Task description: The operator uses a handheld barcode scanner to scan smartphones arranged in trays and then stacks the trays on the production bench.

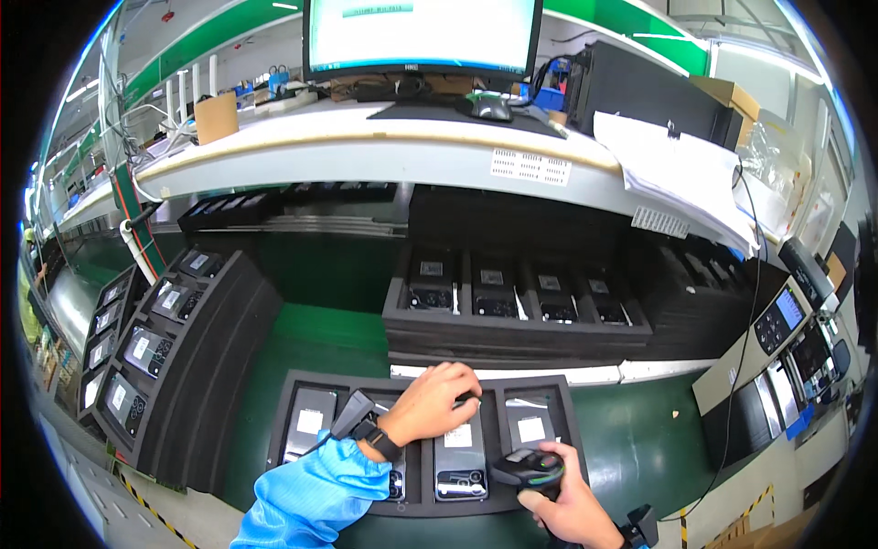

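Head view, looking down on a green workbench. In the lower centre of the frame lies a black foam tray [291, 403] with four slots, each holding a dark phone-like device [460, 462] with a white label. The left hand [437, 403], reaching from a blue sleeve [311, 499] with a black wrist strap [375, 439], rests palm-down on the upper end of the third device from the left, its fingers curled over the top edge of that device; whether they actually pinch it cannot be told. The right hand [572, 503], at the lower right of the tray, is clenched around the handle of a black handheld scanner [529, 467], whose head sits just above the tray's lower right corner. A second foam tray [395, 316], in the middle of the frame, carries another row of four devices. At the left edge, sloping racks [215, 352] hold more labelled devices. Along the top runs a pale shelf [366, 151] bearing a monitor [422, 35], a mouse [491, 108], a cardboard box [216, 117] and a stack of papers [681, 174]. Further devices stand at the right edge of the frame.
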The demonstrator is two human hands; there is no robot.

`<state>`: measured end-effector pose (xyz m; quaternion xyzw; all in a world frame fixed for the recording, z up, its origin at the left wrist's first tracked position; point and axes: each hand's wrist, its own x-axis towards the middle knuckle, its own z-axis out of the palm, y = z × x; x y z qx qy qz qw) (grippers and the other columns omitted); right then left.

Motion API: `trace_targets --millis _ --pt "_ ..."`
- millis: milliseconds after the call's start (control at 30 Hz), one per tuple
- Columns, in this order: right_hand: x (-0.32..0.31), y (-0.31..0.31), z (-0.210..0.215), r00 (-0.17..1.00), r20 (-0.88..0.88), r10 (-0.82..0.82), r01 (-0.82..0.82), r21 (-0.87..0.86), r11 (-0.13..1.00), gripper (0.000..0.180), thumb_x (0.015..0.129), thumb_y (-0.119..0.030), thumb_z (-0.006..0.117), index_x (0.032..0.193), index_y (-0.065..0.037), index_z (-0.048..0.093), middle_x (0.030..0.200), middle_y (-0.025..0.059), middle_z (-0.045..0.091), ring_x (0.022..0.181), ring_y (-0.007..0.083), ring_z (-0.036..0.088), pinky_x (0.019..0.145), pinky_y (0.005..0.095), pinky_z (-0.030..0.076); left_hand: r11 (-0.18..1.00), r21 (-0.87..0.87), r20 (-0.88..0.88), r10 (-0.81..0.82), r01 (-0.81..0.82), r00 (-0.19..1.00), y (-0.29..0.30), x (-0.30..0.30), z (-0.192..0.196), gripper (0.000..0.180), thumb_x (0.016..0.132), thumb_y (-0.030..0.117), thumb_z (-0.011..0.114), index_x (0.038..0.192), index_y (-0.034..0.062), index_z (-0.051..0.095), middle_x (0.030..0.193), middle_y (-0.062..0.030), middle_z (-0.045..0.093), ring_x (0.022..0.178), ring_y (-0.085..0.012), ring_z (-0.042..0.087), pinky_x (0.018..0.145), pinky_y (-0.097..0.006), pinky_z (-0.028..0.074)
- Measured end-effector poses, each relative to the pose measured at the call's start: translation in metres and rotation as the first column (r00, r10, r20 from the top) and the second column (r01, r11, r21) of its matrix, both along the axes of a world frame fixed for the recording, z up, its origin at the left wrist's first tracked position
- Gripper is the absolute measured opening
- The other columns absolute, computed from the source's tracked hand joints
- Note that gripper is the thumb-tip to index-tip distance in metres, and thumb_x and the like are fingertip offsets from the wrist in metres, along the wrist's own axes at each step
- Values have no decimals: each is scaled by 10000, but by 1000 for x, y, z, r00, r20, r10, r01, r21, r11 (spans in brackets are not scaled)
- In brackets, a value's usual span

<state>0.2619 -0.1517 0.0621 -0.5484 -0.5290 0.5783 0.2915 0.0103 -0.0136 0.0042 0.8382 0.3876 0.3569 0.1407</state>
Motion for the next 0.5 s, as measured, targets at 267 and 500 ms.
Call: trace_targets --millis 267,500 --pt "101 21 -30 809 323 -491 283 517 808 673 809 -22 663 1413 -104 380 974 156 667 753 211 665 670 366 553 994 -110 -179 -4 -16 984 -6 1 1 253 891 301 633 1028 135 767 1298 -139 594 1110 -338 605 968 -440 472" --pt "159 24 -67 580 475 -661 379 561 736 650 807 -65 635 1409 -129 398 995 284 684 945 488 646 834 525 504 988 -122 -254 58 -91 965 -10 7 2 279 936 328 591 1056 163 781 1341 -110 582 1195 -319 572 1026 -445 435"
